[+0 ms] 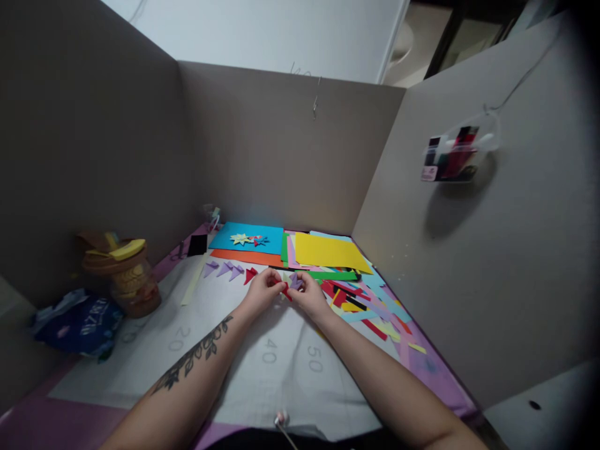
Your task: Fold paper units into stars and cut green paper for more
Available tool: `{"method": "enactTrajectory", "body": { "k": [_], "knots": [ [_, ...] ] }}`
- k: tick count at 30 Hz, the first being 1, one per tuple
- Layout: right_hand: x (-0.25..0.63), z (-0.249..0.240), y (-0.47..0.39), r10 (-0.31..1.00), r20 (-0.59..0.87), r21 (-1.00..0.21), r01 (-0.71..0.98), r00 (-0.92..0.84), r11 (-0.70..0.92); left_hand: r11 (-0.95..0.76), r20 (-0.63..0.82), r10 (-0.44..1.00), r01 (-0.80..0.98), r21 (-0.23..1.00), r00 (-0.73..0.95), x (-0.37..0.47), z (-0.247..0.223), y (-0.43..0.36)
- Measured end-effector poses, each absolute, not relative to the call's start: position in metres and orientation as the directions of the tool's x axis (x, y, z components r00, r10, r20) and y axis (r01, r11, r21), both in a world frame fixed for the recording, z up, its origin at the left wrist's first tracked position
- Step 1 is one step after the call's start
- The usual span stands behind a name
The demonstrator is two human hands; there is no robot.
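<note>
While a blue packet (79, 324) and a lidded jar (134, 284) crowd the tabletop (51, 415)'s left edge, folded lilac papers (225, 269) and a red folded paper (250, 275) form a row toward the far edge. Beside it, the left hand (265, 287) and right hand (307, 294) pinch partly hidden red, pale and purple folded pieces (296, 282); loose paper strips (359, 305) clutter the right edge.

Arms (201, 369) extended, left grip (262, 289), right grip (307, 294), pinching

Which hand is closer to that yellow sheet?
Right. The right hand is just in front of the yellow sheet, near its left end; the left hand is farther left.
</note>
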State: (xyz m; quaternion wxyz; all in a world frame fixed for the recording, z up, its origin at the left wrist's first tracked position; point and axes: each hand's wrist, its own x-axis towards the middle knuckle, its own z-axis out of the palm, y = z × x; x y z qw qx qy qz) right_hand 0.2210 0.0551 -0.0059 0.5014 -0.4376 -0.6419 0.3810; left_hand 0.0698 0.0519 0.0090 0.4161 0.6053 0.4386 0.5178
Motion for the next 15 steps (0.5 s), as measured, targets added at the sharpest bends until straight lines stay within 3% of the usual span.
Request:
{"method": "enactTrajectory", "body": {
  "k": [6,15],
  "knots": [
    [0.22,-0.001,0.054,0.95,0.302,-0.939,0.146,-0.079,0.31,-0.315,0.299,0.948,0.203,0.927,0.105,0.069,0.013,0.049],
    [0.223,-0.001,0.055,0.937,0.348,-0.919,0.192,-0.015,0.345,-0.484,0.477,0.868,0.46,0.744,0.141,0.066,0.023,0.043]
  ]
}}
